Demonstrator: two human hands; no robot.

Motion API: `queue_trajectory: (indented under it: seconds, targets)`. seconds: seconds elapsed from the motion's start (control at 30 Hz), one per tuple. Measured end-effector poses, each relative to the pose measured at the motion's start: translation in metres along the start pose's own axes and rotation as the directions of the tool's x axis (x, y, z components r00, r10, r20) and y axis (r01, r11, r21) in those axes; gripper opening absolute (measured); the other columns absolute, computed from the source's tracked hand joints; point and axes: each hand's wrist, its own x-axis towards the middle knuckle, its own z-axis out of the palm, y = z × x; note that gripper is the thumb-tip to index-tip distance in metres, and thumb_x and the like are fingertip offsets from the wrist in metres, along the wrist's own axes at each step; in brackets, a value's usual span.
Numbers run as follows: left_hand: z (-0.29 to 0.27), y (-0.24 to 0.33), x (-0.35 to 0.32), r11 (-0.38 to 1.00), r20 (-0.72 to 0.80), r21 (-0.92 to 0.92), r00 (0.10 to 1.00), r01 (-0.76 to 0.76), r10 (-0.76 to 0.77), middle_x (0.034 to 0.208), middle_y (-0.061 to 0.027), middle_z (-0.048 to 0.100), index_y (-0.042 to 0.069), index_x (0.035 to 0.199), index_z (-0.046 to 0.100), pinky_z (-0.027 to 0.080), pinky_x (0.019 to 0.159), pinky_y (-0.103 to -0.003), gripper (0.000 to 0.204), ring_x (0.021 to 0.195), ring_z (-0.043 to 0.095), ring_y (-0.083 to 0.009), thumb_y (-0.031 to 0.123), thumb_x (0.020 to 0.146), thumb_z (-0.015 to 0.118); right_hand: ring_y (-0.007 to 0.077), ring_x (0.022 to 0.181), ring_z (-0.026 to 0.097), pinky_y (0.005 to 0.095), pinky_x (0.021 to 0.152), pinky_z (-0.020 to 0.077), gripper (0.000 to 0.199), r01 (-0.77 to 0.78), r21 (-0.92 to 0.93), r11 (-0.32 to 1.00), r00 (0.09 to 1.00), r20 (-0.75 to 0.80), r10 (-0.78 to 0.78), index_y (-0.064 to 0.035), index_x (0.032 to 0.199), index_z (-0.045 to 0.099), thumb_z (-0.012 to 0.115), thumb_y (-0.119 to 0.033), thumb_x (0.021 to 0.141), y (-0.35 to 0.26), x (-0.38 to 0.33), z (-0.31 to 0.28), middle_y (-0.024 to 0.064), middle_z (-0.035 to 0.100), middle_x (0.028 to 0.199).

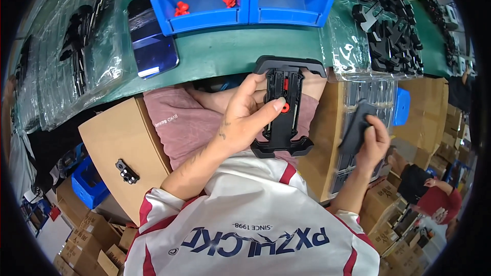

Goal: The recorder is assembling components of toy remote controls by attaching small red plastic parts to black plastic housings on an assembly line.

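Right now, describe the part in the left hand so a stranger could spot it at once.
Start at the two blue bins at the top of the green table. Just below them, over the lap, the left hand holds a black plastic frame. Unlike the loose black parts nearby, it is long, with wide ends and a small red wheel under the thumb.

A: Where's the holder frame point(283, 112)?
B: In the left hand point(245, 117), over the lap. To its right, the right hand point(373, 140) rests on a flat piece point(355, 128) above the tray point(376, 97).
A: Behind it?
B: 2 bins point(240, 13) on the table point(225, 53).

Brown cartons point(87, 248) lower left, perhaps stacked
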Motion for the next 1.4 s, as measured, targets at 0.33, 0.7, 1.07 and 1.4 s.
queue_trajectory:
  seconds: [0.33, 0.7, 1.07, 1.4]
  targets:
    - [-0.02, -0.001, -0.024, 0.995, -0.107, 0.044, 0.99, -0.087, 0.091, 0.101, -0.0095, 0.063, 0.001, 0.125, 0.045, 0.045, 0.072, -0.022, 0.037, 0.082, 0.057, -0.0124, -0.003, 0.09, 0.056, 0.0098, 0.065, 0.046, 0.0189, 0.059, 0.0348, 0.025, -0.157, 0.319, 0.935, 0.805, 0.59, -0.066, 0.0049, 0.106, 0.069, 0.061, 0.0, 0.082, -0.053, 0.011, 0.153, 0.005, 0.06, 0.082]
    - [-0.029, -0.011, -0.035, 0.936, -0.127, 0.196, 0.938, -0.294, 0.321, 0.096, -0.0108, 0.063, 0.001, 0.119, 0.049, 0.047, 0.072, -0.027, 0.042, 0.078, 0.057, -0.0171, -0.002, 0.079, 0.063, 0.0084, 0.069, 0.05, 0.018, 0.064, 0.0402, 0.023, -0.171, 0.28, 0.944, 0.861, 0.509, 0.005, 0.0024, 0.106, 0.061, 0.065, -0.001, 0.084, -0.035, -0.003, 0.169, 0.0048, 0.061, 0.086]
    - [-0.045, -0.035, -0.048, 0.964, -0.148, 0.154, 0.96, -0.216, 0.238, 0.096, -0.0106, 0.063, 0.001, 0.119, 0.052, 0.047, 0.073, -0.027, 0.042, 0.08, 0.058, -0.0185, -0.003, 0.078, 0.062, 0.0088, 0.066, 0.052, 0.0166, 0.061, 0.0421, 0.017, -0.374, 0.348, 0.86, 0.853, 0.494, 0.172, 0.001, 0.098, 0.059, 0.067, -0.006, 0.085, -0.014, -0.023, 0.173, 0.0045, 0.062, 0.085]
    - [-0.058, -0.018, -0.075, 0.968, -0.127, -0.017, 0.961, -0.249, 0.245, 0.107, -0.0067, 0.061, 0.0, 0.123, 0.052, 0.046, 0.086, -0.025, 0.036, 0.095, 0.056, -0.0137, -0.004, 0.088, 0.057, 0.0119, 0.064, 0.056, 0.0188, 0.058, 0.0453, 0.034, -0.103, -0.37, 0.923, 0.479, 0.795, 0.372, 0.0041, 0.101, 0.063, 0.075, 0.0, 0.07, -0.031, -0.033, 0.171, 0.0071, 0.066, 0.082]
